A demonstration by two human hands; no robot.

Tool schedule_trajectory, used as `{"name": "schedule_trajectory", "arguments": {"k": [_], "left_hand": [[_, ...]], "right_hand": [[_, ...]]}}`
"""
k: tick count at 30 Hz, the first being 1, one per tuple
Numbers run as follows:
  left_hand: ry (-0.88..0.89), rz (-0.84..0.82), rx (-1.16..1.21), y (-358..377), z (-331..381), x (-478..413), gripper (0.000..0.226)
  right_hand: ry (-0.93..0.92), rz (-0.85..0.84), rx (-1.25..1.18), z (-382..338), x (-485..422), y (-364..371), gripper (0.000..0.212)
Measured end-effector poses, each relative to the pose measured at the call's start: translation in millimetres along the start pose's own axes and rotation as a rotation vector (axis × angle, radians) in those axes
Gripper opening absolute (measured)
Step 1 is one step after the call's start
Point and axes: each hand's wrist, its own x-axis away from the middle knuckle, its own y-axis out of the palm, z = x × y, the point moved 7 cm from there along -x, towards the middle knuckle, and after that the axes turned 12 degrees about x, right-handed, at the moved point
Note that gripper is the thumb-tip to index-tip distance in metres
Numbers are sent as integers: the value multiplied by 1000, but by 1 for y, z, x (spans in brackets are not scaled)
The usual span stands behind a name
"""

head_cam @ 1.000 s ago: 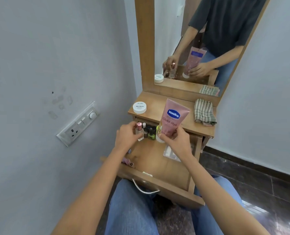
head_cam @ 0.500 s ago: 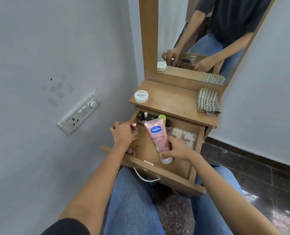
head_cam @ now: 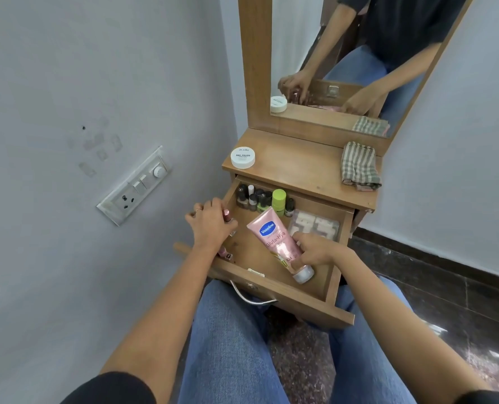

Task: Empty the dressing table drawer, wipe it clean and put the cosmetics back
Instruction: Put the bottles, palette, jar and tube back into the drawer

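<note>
Two hands: both mine, reaching into the open drawer [head_cam: 286,290] at the centre of the frame.
Left hand [head_cam: 210,225]: fingers curled round a small bottle [head_cam: 227,215] with a pink cap, beside the drawer's left wall.
Right hand [head_cam: 315,249]: fingers and thumb grip the lower part of the pink Vaseline tube [head_cam: 273,236].
Vaseline tube: slanted inside the drawer, silver cap toward the bottom of the frame, flat end toward the back row.
Back row: small nail polish bottles [head_cam: 255,198] and a green-capped bottle [head_cam: 278,198], upright along the drawer's far edge.
Right of tube: clear packet [head_cam: 318,224] holding pale pieces.
Tabletop: white jar [head_cam: 242,157] at its left, striped cloth [head_cam: 359,167] at its right.
</note>
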Motion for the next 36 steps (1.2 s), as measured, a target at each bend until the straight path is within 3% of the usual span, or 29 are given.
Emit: {"name": "schedule_trajectory", "arguments": {"k": [4,8,11,13,16,20,27,32,36], "left_hand": [[59,81,137,-10,10,9,48],[226,111,290,-14,31,25,36],[307,-64,306,-3,50,36,28],[349,-271,327,14,60,44,30],[294,-554,272,45,61,55,38],[255,-719,92,67,61,62,35],[241,-775,-34,80,62,66,32],[250,-750,2,82,62,63,32],[247,-643,183,67,66,54,37]], "right_hand": [[-9,-62,56,-1,4,-1,63],[-21,-137,127,0,7,0,61],[-32,-203,172,-1,10,2,57],[-32,-234,181,-3,12,3,57],[-12,-244,178,-1,12,4,55],[4,-224,181,3,10,5,48],[-12,-257,192,-5,14,13,45],[-16,-242,193,-4,12,10,44],[-52,-26,157,-17,5,-29,38]]}}
